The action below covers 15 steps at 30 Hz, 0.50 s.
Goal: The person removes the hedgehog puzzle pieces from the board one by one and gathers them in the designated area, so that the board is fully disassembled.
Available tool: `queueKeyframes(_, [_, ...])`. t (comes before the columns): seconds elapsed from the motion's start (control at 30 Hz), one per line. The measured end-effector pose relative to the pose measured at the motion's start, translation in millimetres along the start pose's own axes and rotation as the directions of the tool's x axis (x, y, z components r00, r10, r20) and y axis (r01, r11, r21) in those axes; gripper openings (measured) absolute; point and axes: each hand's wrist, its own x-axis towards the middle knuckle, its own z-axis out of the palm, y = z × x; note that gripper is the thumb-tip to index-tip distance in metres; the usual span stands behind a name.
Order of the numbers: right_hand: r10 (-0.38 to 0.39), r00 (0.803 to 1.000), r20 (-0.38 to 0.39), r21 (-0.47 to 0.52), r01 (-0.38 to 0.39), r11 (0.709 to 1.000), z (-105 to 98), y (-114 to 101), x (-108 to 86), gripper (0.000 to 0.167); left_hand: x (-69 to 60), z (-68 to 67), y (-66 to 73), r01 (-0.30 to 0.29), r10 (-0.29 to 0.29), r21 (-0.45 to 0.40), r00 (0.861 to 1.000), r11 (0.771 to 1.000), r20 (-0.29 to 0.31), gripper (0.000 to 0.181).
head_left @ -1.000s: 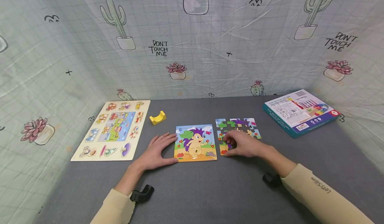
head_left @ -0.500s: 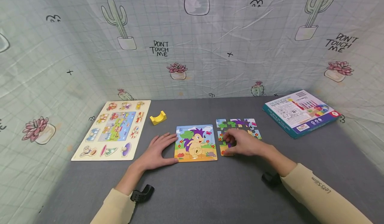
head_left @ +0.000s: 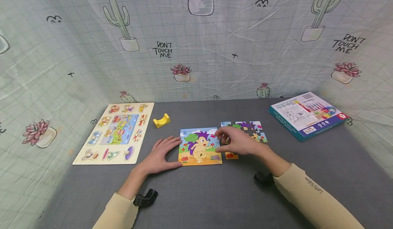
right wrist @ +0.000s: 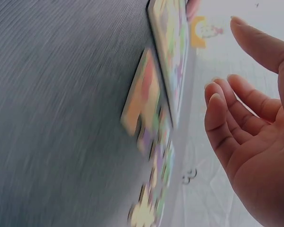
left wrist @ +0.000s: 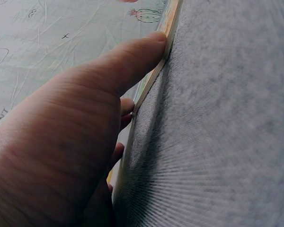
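Note:
A square hedgehog puzzle board (head_left: 199, 146) lies flat on the grey table. My left hand (head_left: 160, 155) rests at its left side, thumb at the lower left corner and fingertips at the upper left edge. In the left wrist view, the left thumb (left wrist: 132, 59) touches the board's wooden edge. Over the board's right edge hovers my right hand (head_left: 239, 140), thumb and fingers apart with nothing between them, as the right wrist view shows. Loose jigsaw pieces (head_left: 256, 125) lie to the right of the board, partly hidden by that hand. An orange corner piece (right wrist: 144, 94) sits closest to the board.
A larger wooden picture board (head_left: 139, 154) lies at the left. Between it and the hedgehog board, farther back, stands a yellow curved block (head_left: 161, 120). A teal and white box (head_left: 307, 115) lies at the back right. A printed cloth hangs behind the table.
My right hand has moved left and slightly up, from over the loose jigsaw pieces to the puzzle board's right edge. Its thumb and fingers are now spread apart. The left hand has stayed put.

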Motion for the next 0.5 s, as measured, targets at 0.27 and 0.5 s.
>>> queueKeyframes(0.27, [-0.078,0.996,0.046,0.047,0.076,0.996,18.9,-12.5,18.0,0.049,0.5,-0.2,-0.6,-0.005,0.005,0.007,1.0,1.0,-0.004,0.082])
queueKeyframes(0.5, [-0.021,0.994,0.11,0.034,0.018,0.999,33.4,-16.9,27.8,0.051,0.5,0.6,-1.9,-0.002,0.002,0.009,1.0,1.0,0.002,0.082])
